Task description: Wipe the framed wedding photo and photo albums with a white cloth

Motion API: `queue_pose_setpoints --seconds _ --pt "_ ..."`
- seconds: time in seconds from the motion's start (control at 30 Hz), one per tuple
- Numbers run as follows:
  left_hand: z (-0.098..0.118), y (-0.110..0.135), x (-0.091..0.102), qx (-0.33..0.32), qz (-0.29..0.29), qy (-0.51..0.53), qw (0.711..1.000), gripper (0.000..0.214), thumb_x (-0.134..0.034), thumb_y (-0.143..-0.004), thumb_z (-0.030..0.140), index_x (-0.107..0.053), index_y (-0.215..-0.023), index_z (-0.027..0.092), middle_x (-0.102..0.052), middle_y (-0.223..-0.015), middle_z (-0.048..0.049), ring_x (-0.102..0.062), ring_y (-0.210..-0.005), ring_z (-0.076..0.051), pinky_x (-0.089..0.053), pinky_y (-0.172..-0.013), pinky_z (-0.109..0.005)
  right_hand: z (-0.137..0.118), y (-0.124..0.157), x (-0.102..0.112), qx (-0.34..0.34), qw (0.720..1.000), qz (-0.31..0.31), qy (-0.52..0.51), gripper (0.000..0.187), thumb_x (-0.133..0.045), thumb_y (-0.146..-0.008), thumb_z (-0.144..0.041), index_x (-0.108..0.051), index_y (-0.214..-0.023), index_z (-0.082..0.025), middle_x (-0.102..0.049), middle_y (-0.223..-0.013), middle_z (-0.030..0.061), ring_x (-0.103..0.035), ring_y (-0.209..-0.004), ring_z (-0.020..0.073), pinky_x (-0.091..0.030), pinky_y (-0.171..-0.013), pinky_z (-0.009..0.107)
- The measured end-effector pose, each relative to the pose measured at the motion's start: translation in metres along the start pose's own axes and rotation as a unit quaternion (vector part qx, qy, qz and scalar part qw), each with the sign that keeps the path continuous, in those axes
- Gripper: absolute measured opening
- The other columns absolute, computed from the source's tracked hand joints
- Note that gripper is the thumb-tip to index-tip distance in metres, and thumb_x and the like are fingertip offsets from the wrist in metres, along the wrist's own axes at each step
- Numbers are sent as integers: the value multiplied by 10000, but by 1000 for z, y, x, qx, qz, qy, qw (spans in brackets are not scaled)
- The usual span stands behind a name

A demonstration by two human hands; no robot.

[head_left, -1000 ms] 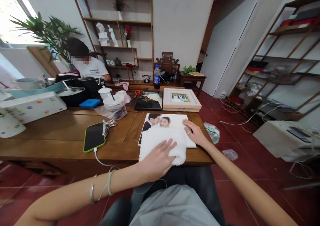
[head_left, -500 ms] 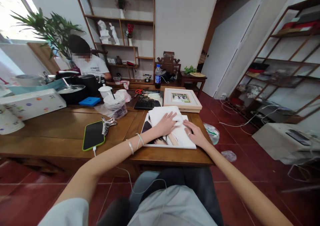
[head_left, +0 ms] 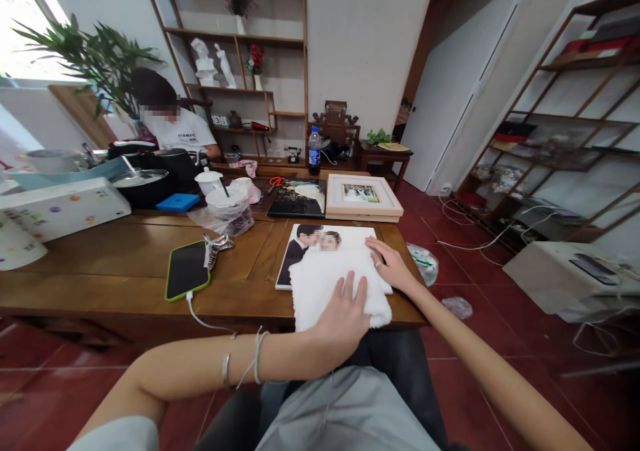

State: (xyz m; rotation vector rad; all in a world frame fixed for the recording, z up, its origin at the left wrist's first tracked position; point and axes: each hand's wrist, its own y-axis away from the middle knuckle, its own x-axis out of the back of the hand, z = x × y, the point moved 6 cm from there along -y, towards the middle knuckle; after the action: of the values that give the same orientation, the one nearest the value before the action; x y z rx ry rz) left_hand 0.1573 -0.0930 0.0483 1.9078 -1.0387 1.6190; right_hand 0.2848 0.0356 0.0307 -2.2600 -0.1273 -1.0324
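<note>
A white towel [head_left: 320, 284] lies over the lower part of a photo panel [head_left: 287, 271] and hangs past the table's front edge. Spread flat on the towel is my left hand [head_left: 343, 321], fingers stretched out; its thumb is hidden. The panel shows two people pictured close together at its top. My right hand [head_left: 393, 264] rests on the panel's right side, fingers extended and open. Just beyond the panel are a dark photo panel [head_left: 297, 198] and a pale framed photo [head_left: 365, 196].
On the wooden table [head_left: 240, 258] to the left lie a charging phone [head_left: 187, 271], a bagged lidded cup [head_left: 227, 208] and a blue box [head_left: 179, 202]. A bottle [head_left: 314, 152] stands at the back. Across the table sits another person [head_left: 183, 131]. Plastic bags [head_left: 457, 308] lie on the floor.
My left hand has slid the towel down the panel toward me, over the table's front edge, uncovering the panel's top. The right hand has stayed at the panel's right side.
</note>
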Motion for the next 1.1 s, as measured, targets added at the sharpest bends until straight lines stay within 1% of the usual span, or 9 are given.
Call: queue_pose_setpoints --seconds 0.1,0.2,0.4,0.53,0.63,0.73,0.87,0.97,1.1 --pt "-3 -2 2 -3 13 17 1000 255 -502 -832 230 -690 -990 163 -394 -1382 -174 -340 -1259 -429 -338 -961 -521 1 0 0 3 1000 0 -5 365 -440 -821 -181 -594 -1152 -189 -570 -1242 99 -472 -1212 227 -354 -1044 445" --pt "-28 -18 0 13 25 26 999 280 -463 -852 214 -665 -1033 144 -416 -1367 -169 -363 -1255 -393 -350 -961 -494 1 0 0 -3 1000 1 -14 371 -446 -808 -178 -598 -1146 -195 -566 -1249 96 -475 -1209 236 -358 -1038 449" --pt "-98 -81 -7 22 29 116 993 323 -368 -925 292 -589 -1108 144 -550 -1205 -152 -510 -1117 -279 -416 -889 -385 -1 0 3 -14 999 1 -33 362 -469 -780 -178 -592 -1119 -198 -575 -1227 94 -489 -1189 245 -354 -1027 439" --pt "-120 -112 -11 19 47 178 983 362 -292 -954 313 -590 -1052 133 -626 -1046 -111 -587 -935 -215 -427 -841 -319 9 1 5 -66 991 30 -114 300 -506 -773 -216 -565 -1068 -221 -616 -1137 68 -562 -1080 224 -405 -975 427" --pt "-110 -114 -14 23 60 160 985 358 -294 -951 302 -589 -1049 124 -612 -1073 -128 -563 -987 -230 -410 -875 -340 22 2 8 -120 962 90 -229 284 -507 -772 -232 -520 -1056 -236 -606 -1146 56 -553 -1103 200 -407 -981 406" --pt "-83 -98 -13 33 59 95 993 311 -349 -920 240 -587 -1084 126 -537 -1206 -156 -463 -1154 -274 -362 -947 -409 22 1 11 -113 951 118 -262 319 -489 -787 -229 -494 -1106 -238 -565 -1224 64 -512 -1161 188 -378 -1013 398" --pt "-37 -62 -7 39 33 36 998 309 -434 -856 191 -604 -1110 143 -455 -1318 -157 -338 -1271 -325 -296 -1000 -488 10 0 18 -70 978 109 -162 327 -473 -831 -270 -529 -1150 -219 -524 -1288 81 -473 -1201 199 -329 -1052 401" --pt "-6 -33 1 -3 24 34 999 288 -442 -857 215 -655 -1040 152 -395 -1377 -162 -310 -1288 -368 -284 -997 -525 2 -1 18 -53 990 84 -101 303 -464 -850 -290 -596 -1105 -194 -529 -1289 95 -476 -1202 209 -332 -1054 396" --pt "13 -3 10 -53 1 58 997 270 -485 -834 247 -677 -1002 159 -359 -1405 -170 -306 -1287 -399 -306 -983 -523 -2 -2 10 -35 997 38 -56 326 -463 -851 -271 -608 -1136 -206 -552 -1271 85 -484 -1200 215 -350 -1047 418"
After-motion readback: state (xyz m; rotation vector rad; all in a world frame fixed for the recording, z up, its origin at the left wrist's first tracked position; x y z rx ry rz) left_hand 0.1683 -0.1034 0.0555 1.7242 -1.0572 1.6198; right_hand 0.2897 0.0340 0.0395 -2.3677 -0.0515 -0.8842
